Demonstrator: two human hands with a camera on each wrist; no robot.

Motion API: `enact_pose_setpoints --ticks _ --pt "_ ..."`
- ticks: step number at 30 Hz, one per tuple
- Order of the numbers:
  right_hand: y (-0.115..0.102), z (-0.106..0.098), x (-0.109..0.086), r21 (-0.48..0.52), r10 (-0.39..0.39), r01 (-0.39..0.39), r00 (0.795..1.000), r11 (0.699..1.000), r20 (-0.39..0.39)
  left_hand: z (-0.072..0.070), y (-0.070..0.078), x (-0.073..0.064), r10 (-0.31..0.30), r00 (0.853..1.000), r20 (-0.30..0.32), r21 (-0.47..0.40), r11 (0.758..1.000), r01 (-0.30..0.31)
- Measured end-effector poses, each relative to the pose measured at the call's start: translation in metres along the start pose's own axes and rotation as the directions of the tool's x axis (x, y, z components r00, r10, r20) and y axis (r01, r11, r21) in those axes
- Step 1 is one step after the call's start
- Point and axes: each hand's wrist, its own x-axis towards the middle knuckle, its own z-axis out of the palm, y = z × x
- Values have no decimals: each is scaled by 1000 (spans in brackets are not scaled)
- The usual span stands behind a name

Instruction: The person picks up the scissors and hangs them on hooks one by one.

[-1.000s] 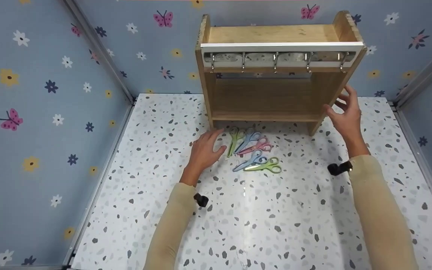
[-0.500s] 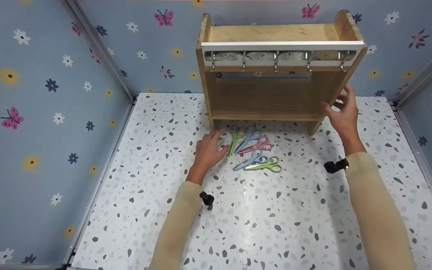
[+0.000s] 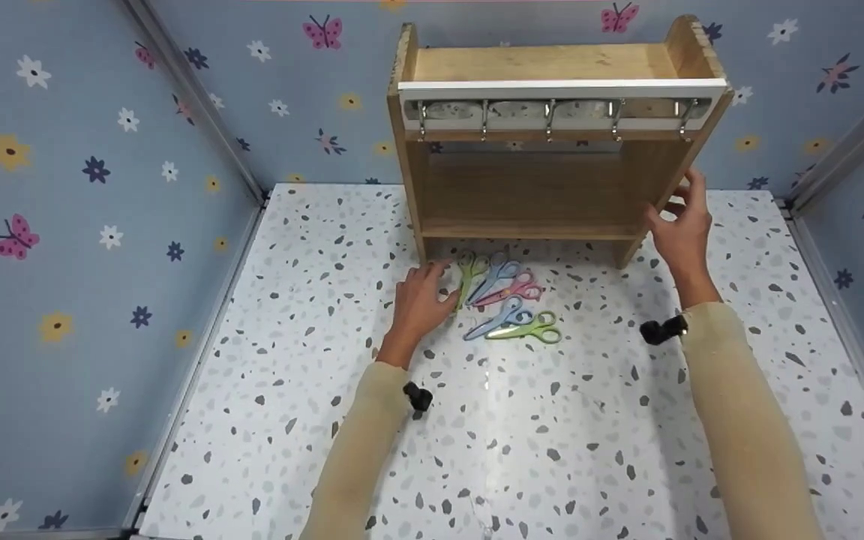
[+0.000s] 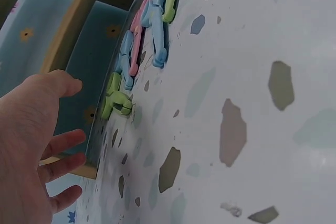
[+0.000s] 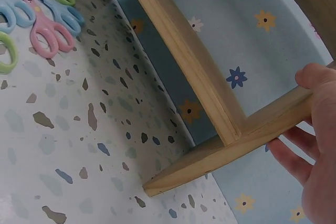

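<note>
A wooden shelf unit (image 3: 529, 195) with a row of metal hooks (image 3: 550, 120) stands upright by the back wall. My right hand (image 3: 683, 236) grips its right side panel (image 5: 210, 158), the thumb on the front edge and the fingers behind. In front of the unit lie several scissors: a green pair (image 3: 468, 277) at the left, a blue pair (image 3: 489, 282), a pink pair (image 3: 505, 292), then another blue pair (image 3: 498, 321) crossing a second green pair (image 3: 526, 329). Beside the leftmost green pair, my left hand (image 3: 418, 304) holds nothing, its fingers loosely spread in the left wrist view.
The white speckled tabletop (image 3: 552, 435) reaches to flowered blue panels (image 3: 87, 300) at the left, back and right, edged with metal frames (image 3: 199, 90). A small black camera sits on each wrist, the left one (image 3: 418, 396) and the right one (image 3: 661, 330).
My left hand has shifted right, closer to the leftmost green scissors. My right hand has moved slightly left onto the side panel. The scissors lie as before.
</note>
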Motion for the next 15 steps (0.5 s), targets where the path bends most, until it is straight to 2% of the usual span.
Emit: enact_pose_setpoints --ticks 15 --pt "-1 0 0 -89 38 -38 999 995 -12 6 0 4 -22 1000 -5 11 1000 22"
